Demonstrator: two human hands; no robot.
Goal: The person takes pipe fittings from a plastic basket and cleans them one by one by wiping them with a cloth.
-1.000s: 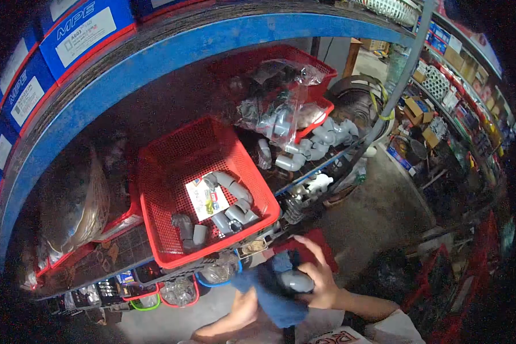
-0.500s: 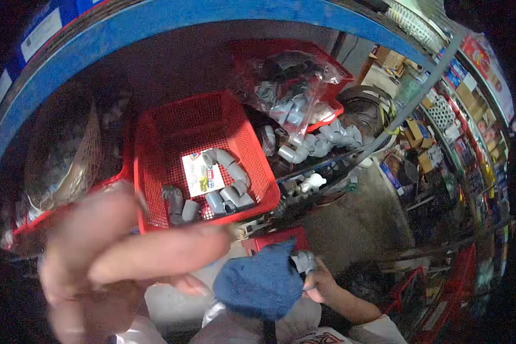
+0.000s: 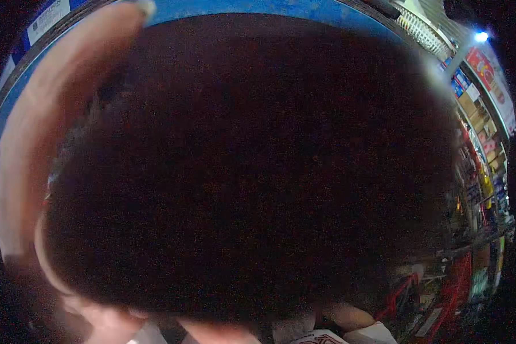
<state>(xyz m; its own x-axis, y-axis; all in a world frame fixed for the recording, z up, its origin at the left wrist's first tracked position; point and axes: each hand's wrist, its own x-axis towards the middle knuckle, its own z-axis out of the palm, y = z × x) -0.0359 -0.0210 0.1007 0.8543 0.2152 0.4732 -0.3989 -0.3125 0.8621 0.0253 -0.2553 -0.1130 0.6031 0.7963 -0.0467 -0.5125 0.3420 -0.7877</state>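
Note:
My left hand (image 3: 26,155) is very close to the lens, with one long finger stretched up along the left side of the view. A large dark shape (image 3: 252,172) covers most of the picture, and I cannot make out its surface. Blurred skin (image 3: 218,331) shows below it at the bottom edge. My right forearm (image 3: 350,315) shows at the lower right, by a white garment with dark lettering (image 3: 321,337). The right hand itself is hidden behind the dark shape, so what it holds cannot be seen.
A blue shelf edge (image 3: 258,7) curves across the top. Shelves packed with boxed goods (image 3: 476,109) line the right side. Red basket-like things (image 3: 453,292) stand at the lower right. A bright lamp (image 3: 481,36) shines at the upper right.
My left hand has moved up to the lens. The red basket of grey pipe fittings, the blue cloth and my right hand with a grey fitting are now covered.

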